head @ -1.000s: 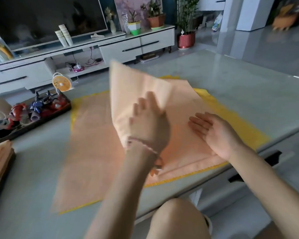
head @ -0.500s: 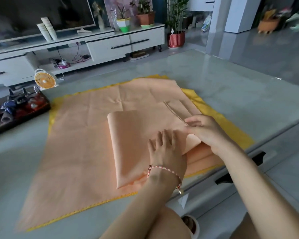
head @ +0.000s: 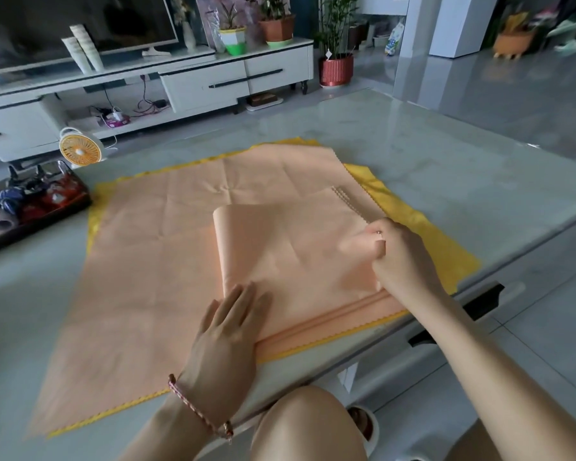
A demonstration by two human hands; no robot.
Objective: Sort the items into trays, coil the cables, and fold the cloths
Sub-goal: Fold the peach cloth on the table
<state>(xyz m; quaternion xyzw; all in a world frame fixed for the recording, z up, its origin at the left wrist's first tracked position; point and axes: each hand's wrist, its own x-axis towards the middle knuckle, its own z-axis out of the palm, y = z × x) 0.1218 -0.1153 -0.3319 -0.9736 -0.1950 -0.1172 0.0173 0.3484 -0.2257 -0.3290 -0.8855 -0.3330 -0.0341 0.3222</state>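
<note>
The folded orange cloth (head: 290,247) lies under both sets of fingers, on a spread orange sheet (head: 140,277) over a yellow cloth (head: 439,247) on the table (head: 446,154). The left hand (head: 226,337) presses its near corner, fingers straight and together; the right hand (head: 399,257) pinches its right edge with curled fingers. A tray (head: 40,224) sits well left of the left fingers

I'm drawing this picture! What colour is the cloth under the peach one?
The bottom cloth is yellow, clearest in the head view.

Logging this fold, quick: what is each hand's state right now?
Left hand: open, flat on the folded peach cloth.
Right hand: fingers curled, pinching that cloth's right edge.
</note>
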